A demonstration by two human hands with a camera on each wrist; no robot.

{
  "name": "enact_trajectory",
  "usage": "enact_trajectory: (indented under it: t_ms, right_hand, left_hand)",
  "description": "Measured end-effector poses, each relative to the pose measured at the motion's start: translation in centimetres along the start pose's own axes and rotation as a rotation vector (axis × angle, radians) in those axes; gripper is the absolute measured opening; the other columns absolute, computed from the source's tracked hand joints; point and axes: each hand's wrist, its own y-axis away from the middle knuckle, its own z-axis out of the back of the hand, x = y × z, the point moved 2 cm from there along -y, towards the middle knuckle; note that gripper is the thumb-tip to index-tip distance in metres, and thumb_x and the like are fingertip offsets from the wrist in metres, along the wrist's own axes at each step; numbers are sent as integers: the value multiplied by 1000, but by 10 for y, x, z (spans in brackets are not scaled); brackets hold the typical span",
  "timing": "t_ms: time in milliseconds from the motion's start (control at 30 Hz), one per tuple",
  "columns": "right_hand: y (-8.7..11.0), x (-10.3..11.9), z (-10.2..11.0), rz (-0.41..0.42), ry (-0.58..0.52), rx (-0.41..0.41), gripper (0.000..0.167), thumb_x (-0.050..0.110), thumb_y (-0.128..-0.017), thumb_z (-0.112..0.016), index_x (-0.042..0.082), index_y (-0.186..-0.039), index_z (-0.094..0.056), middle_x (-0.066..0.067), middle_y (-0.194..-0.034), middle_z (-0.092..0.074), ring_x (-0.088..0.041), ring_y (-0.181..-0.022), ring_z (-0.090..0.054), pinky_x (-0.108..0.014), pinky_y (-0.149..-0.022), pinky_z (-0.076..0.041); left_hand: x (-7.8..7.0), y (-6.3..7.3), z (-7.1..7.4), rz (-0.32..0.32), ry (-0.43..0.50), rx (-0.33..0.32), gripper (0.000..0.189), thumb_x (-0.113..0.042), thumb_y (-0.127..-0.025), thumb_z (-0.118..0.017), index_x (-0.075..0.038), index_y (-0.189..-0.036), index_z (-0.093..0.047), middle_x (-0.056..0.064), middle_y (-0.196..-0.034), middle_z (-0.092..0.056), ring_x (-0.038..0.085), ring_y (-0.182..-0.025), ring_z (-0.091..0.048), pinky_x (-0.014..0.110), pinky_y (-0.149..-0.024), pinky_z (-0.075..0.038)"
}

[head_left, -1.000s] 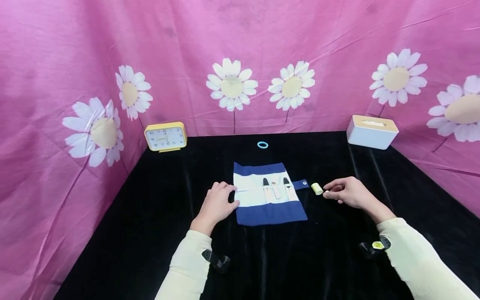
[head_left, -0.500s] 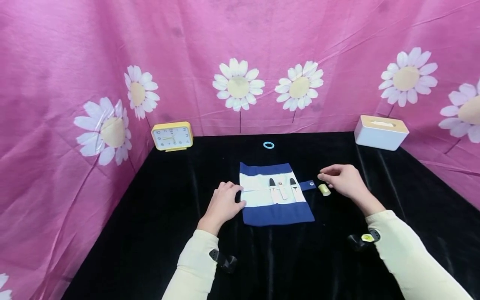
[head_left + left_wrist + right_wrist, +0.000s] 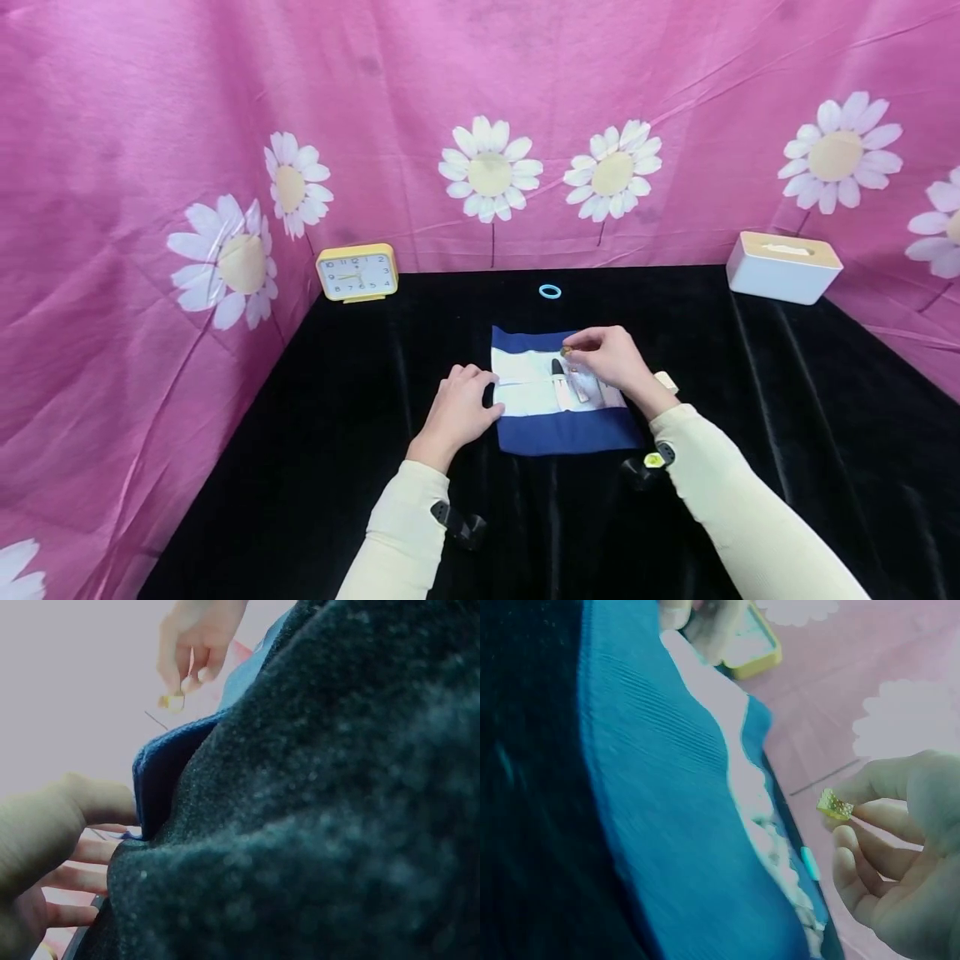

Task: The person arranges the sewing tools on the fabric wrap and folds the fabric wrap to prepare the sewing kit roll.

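A navy-and-white fabric roll [image 3: 528, 398] lies unfolded, with slim tools in its pockets, among them a black-tipped tool [image 3: 557, 368]. At its left edge, my left hand [image 3: 459, 410] rests with thumb and fingertips on the fabric's border. In the left wrist view, the fingers extend beside the blue corner. Above the pockets, my right hand [image 3: 606, 358] pinches a small gold dimpled thimble [image 3: 834, 805] between thumb and fingertips. This hand covers the roll's right-hand pockets in the head view. A small pale-yellow cylinder [image 3: 665, 382] lies just right of the roll, partly behind the right wrist.
Black cloth [image 3: 450, 325] covers the table. A light-blue ring [image 3: 550, 292] lies beyond the roll. At the back stand a yellow clock [image 3: 358, 273] on the left and a white tissue box [image 3: 780, 271] on the right. Pink fabric hangs around.
My right hand has moved left from beside the pale-yellow cylinder to above the roll's pockets, carrying the thimble. My left hand stays at the roll's left edge. The head view has shifted slightly.
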Motion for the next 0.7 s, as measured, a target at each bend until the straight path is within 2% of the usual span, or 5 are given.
enact_trajectory:
  t_ms: [333, 533, 700]
  right_hand:
    - [-4, -4, -35, 20, -33, 82, 19, 16, -85, -79, 8, -102, -80, -7, -95, -75, -18, -80, -52, -29, -71, -40]
    - [-5, -5, -39, 53, 5, 67, 16, 15, -85, -80, 8, -100, -80, -7, -91, -73, -18, -74, -49, -28, -66, -37]
    - [-6, -5, -40, 94, 27, 39, 15, 13, -84, -80, 8, -98, -81, -10, -97, -76, -18, -79, -55, -28, -71, -41]
  left_hand:
    - [-1, -1, -3, 8, -1, 16, 40, -29, -89, -75, -10, -123, -70, 9, -121, -67, 28, -114, -54, 45, -99, -46]
    - [-2, -2, -4, 5, -13, 14, 40, -30, -89, -75, -9, -123, -70, 8, -121, -67, 27, -113, -54, 44, -98, -46]
    - [-1, -3, -2, 9, -11, 11, 40, -30, -89, -75, -9, -123, -70, 9, -122, -66, 27, -113, -54, 45, -98, -46]
